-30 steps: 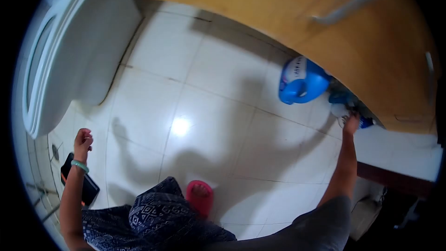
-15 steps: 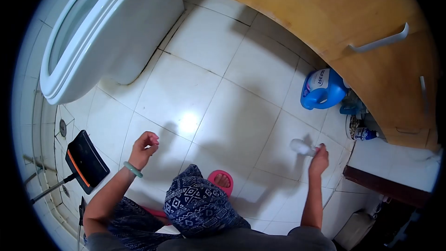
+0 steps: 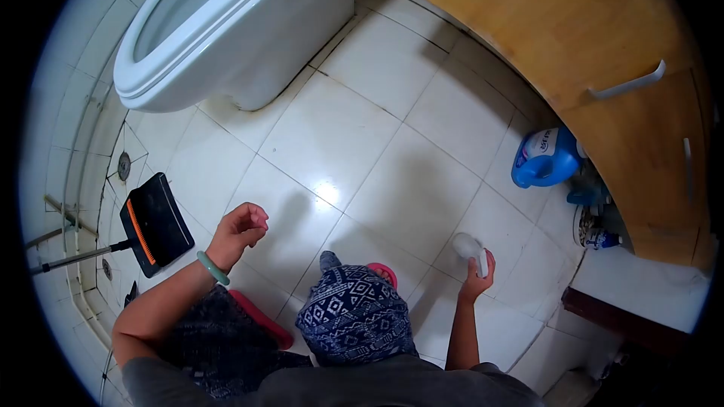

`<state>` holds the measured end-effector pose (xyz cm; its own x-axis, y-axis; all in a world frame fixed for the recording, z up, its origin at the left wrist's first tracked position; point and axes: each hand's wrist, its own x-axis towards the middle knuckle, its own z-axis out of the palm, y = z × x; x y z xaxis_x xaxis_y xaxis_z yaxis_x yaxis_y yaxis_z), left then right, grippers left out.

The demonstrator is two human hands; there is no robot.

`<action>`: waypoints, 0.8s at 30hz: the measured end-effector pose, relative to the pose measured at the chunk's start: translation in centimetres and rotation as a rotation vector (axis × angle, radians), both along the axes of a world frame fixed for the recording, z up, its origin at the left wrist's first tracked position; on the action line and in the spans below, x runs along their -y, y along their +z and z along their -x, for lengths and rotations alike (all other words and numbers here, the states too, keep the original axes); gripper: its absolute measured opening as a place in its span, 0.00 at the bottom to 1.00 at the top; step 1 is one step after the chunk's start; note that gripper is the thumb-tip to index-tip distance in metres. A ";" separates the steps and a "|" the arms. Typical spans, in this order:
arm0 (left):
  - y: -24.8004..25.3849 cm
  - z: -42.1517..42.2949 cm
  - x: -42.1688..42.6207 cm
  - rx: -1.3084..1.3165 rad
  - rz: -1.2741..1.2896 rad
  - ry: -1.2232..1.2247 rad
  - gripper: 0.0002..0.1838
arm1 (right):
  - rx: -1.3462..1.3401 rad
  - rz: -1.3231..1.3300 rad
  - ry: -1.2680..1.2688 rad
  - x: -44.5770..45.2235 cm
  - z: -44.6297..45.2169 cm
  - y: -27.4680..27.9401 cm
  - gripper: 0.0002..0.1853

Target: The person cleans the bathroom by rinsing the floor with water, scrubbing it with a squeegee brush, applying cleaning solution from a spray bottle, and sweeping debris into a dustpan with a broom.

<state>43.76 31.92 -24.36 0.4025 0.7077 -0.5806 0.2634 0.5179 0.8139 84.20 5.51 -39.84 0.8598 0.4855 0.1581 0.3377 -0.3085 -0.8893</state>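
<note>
Held out over the floor, my right hand (image 3: pixel 477 280) is closed around the handle of a white brush (image 3: pixel 469 247) with a pale, rounded head. Its fine detail is blurred. My left hand (image 3: pixel 240 232) hangs in the air with its fingers loosely curled in and nothing visible in them; a pale green bangle circles that wrist. White floor tiles (image 3: pixel 332 136) lie beneath both hands. Closest to my left hand is a black floor squeegee or broom head (image 3: pixel 160 222) with an orange strip, leaning at the left.
A white toilet (image 3: pixel 226 45) stands at the upper left, with a floor drain (image 3: pixel 124 166) below it. By the wooden cabinet (image 3: pixel 558 38) at the right stand a blue detergent jug (image 3: pixel 549 158) and smaller bottles (image 3: pixel 601 238). My pink slippers (image 3: pixel 260 319) are on the tiles.
My right hand has come left and inward with the brush, whose head now points up and left. My left hand stays curled, nearly in place. The view has shifted, moving the surroundings rightward.
</note>
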 end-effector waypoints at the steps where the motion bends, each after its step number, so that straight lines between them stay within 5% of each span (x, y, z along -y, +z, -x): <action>1: 0.9 0.4 0.1 0.000 -0.005 0.004 0.10 | 0.000 -0.005 0.004 -0.5 0.5 0.1 0.16; 6: 5.1 0.2 1.5 0.094 0.048 0.025 0.09 | -0.373 -0.229 -0.025 -3.8 1.9 2.8 0.22; 10: 6.0 0.0 3.2 0.214 0.033 0.083 0.09 | -0.351 -0.112 0.076 -2.7 -0.8 -1.6 0.24; 12: 5.8 0.1 3.6 0.283 0.034 0.143 0.08 | -0.058 0.170 0.238 -4.1 -1.6 -1.7 0.20; 16: 7.2 1.0 4.5 0.346 0.023 0.264 0.08 | -0.153 0.056 0.237 -11.2 1.7 2.0 0.14; 20: 8.1 2.6 4.9 0.433 -0.057 0.361 0.08 | -0.829 -0.222 0.365 -18.2 5.6 2.6 0.09; 24: 8.8 4.2 5.0 0.542 -0.028 0.427 0.09 | -1.150 -0.172 0.544 -26.1 10.7 5.7 0.12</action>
<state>39.51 26.94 -15.51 0.3132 0.8808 -0.3551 -0.4072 0.4624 0.7876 73.48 31.62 -34.17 0.2409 0.8628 -0.4445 -0.6016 -0.2266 -0.7660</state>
